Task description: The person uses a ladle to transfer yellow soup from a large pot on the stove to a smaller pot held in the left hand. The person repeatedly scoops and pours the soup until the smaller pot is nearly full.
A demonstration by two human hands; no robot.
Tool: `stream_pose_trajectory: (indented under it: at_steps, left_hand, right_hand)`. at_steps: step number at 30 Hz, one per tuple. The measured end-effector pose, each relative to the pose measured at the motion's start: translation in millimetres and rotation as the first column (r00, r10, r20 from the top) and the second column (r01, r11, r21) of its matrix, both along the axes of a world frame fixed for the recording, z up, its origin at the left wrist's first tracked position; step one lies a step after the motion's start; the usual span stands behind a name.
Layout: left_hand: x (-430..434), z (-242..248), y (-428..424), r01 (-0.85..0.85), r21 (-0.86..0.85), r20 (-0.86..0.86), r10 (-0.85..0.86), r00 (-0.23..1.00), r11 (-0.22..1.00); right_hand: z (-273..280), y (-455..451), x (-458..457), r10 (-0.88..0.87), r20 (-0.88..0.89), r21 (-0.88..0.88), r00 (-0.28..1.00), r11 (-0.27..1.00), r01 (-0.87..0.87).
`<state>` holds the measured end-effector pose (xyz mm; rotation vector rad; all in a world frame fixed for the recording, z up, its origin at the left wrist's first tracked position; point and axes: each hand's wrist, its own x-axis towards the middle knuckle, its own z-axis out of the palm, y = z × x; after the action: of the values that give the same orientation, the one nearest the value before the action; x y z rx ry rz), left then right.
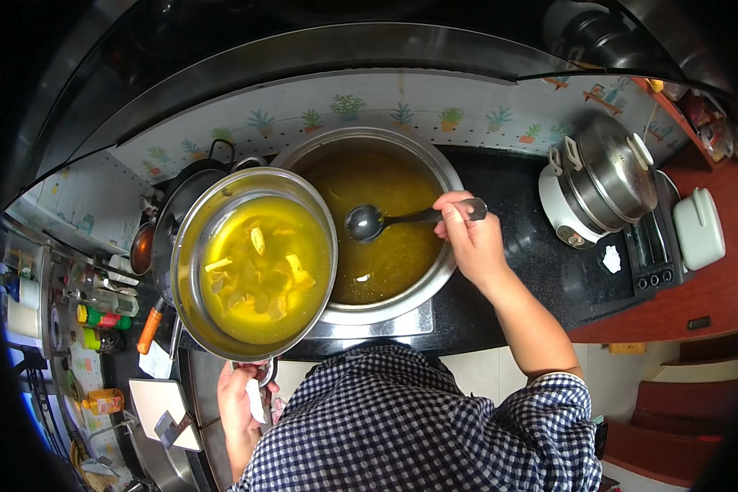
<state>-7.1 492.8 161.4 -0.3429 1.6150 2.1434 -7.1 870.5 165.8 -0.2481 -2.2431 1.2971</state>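
My right hand (475, 246) grips the handle of a dark ladle (366, 222), whose bowl rests in the brownish-yellow liquid of a large metal pot (376, 317). With a white cloth or paper between, my left hand (243, 393) holds the side handle of a smaller metal pot (187, 317). That pot holds yellow liquid with several pale solid pieces (296, 270) in it. Its rim overlaps the left side of the large pot in this view; whether they touch, I cannot tell. A small white fleck floats near the large pot's front edge.
A dark wok (166, 246) with an orange handle stands at the left, near bottles (104, 318) and a cutting board with a cleaver (172, 424). On the right are a steamer (609, 178), a black toaster oven (652, 252) and a crumpled white tissue (612, 259). A range hood hangs above.
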Motion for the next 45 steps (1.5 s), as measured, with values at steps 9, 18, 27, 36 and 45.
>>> stream_pose_trajectory:
  at_steps: [9,18,27,36,45]
  left_hand:
    - [0,-4,-2,-0.010,0.004,-0.004,0.010,1.000,1.000]
    - [-1,-5,-1,0.016,0.011,-0.017,-0.016,1.000,1.000]
    - [1,-3,0,-0.007,0.021,-0.021,0.008,1.000,1.000]
    - [-1,-6,-4,0.007,0.020,-0.006,-0.007,1.000,1.000]
    - [-1,-6,-1,0.003,0.088,-0.048,0.001,0.999,0.996]
  right_hand:
    - [42,20,16,0.231,-0.155,0.743,0.960,0.668,-0.041]
    - [16,-8,9,0.393,-0.097,0.690,0.915,0.689,-0.222]
    - [-23,0,-26,0.150,-0.158,0.304,0.976,0.948,-0.096]
    - [2,25,-33,-0.094,-0.046,-0.387,0.994,0.919,0.069]
    - [62,36,-16,-0.149,-0.039,-0.446,0.988,0.887,0.116]
